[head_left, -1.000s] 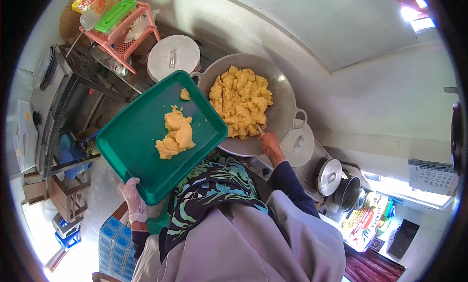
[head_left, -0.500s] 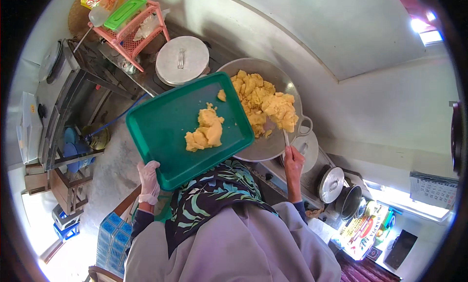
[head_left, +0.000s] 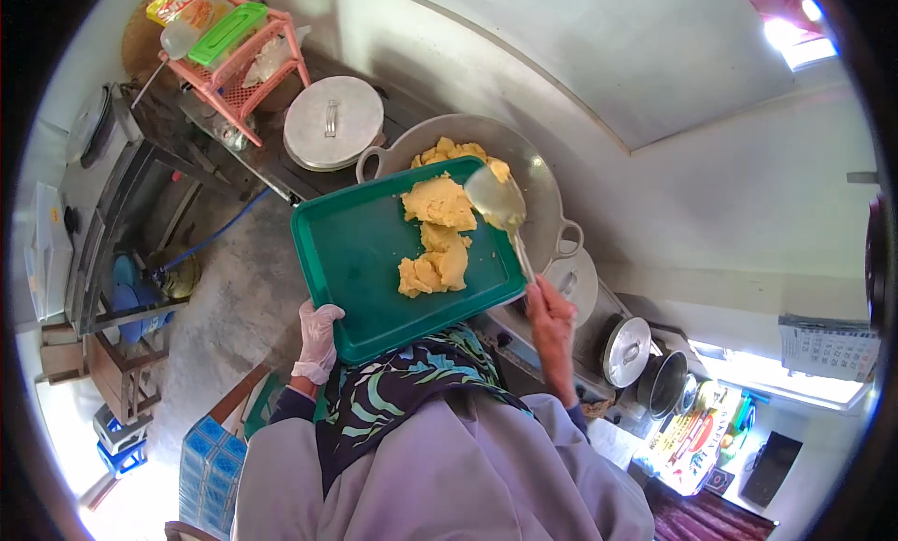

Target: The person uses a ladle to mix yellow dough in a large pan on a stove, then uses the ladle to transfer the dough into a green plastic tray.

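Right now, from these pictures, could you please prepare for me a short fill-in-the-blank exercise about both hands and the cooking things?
1. The left hand wears a thin, pale ____.
2. That hand holds a rectangular tray whose colour is ____.
3. The bare right hand holds a metal serving spoon by its ____.
4. In the picture, the lidded pot stands to the ____ of the wok.

Missing words: glove; green; handle; left.
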The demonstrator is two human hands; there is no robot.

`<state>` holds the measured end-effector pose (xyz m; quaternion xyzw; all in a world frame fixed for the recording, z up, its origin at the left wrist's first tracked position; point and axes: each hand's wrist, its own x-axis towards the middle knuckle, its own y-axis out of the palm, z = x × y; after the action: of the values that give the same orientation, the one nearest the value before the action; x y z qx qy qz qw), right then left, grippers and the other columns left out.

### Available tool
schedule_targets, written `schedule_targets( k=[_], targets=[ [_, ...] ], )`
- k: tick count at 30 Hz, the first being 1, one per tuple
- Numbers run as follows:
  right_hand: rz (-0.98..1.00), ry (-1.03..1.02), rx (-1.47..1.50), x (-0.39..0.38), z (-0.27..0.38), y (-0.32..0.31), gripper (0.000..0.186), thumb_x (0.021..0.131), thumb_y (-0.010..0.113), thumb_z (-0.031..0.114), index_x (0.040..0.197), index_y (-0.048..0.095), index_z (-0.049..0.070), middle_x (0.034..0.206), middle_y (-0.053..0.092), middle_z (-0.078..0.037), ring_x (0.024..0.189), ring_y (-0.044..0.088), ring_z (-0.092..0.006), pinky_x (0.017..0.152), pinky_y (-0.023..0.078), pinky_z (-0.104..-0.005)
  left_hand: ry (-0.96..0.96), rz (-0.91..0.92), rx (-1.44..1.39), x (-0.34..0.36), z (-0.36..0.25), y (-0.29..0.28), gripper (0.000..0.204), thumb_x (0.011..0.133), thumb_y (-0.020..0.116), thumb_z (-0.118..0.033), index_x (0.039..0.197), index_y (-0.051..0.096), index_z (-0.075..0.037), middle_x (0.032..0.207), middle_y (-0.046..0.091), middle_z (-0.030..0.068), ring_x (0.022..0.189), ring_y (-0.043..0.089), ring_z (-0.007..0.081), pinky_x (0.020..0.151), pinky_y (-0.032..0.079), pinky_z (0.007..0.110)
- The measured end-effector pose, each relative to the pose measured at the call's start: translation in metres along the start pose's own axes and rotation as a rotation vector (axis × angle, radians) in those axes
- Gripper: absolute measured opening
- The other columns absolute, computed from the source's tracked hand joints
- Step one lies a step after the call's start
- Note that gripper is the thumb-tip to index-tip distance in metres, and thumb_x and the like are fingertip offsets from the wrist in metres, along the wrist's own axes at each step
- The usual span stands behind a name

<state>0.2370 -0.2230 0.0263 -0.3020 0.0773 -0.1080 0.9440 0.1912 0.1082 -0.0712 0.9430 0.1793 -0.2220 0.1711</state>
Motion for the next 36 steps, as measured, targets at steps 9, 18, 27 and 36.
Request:
schedule_targets(
  k=[9, 18, 27, 36],
  targets=[
    [0.221, -0.269, -0.518, -0.006, 0.028, 0.047, 0.019, 0.090, 0.050, 0.016, 0.106, 0.056, 0.007, 0.080, 0.061, -0.019, 0.071, 0.058, -0.0380, 0.060, 0.044, -0.0448, 0.028, -0.069, -0.072, -0.016, -0.004, 0.008, 0.017, 0.065, 0.054, -0.003, 0.081, 0.059, 0.002, 0.075, 0.060, 0.0037, 0.066, 0.053, 0.0124, 0.065, 0.045, 0.025],
    [0.166, -0.386, -0.426, -0.009, 0.056, 0.021, 0.019, 0.090, 0.050, 0.015, 0.107, 0.054, 0.007, 0.081, 0.060, -0.020, 0.071, 0.060, -0.0368, 0.058, 0.046, -0.0431, 0.086, -0.202, -0.098, -0.014, -0.015, 0.017, 0.018, 0.064, 0.053, -0.002, 0.080, 0.059, 0.002, 0.074, 0.059, 0.0032, 0.065, 0.052, 0.0121, 0.063, 0.043, 0.024],
    [0.309, -0.548, -0.278, 0.001, 0.056, 0.056, 0.021, 0.089, 0.052, 0.013, 0.107, 0.057, 0.004, 0.086, 0.062, -0.021, 0.069, 0.061, -0.0353, 0.059, 0.048, -0.0393, 0.157, -0.192, -0.170, -0.005, -0.025, 0.035, 0.014, 0.063, 0.053, 0.000, 0.076, 0.058, 0.002, 0.073, 0.058, 0.0027, 0.063, 0.051, 0.0116, 0.061, 0.042, 0.024],
    [0.282, -0.460, -0.453, -0.023, 0.055, 0.031, 0.017, 0.089, 0.050, 0.014, 0.105, 0.052, 0.007, 0.074, 0.059, -0.020, 0.068, 0.058, -0.0378, 0.055, 0.043, -0.0466, 0.170, -0.271, -0.237, 0.016, -0.008, 0.037, 0.012, 0.062, 0.054, -0.002, 0.074, 0.055, 0.002, 0.071, 0.056, 0.0031, 0.064, 0.051, 0.0132, 0.065, 0.043, 0.024]
  ],
)
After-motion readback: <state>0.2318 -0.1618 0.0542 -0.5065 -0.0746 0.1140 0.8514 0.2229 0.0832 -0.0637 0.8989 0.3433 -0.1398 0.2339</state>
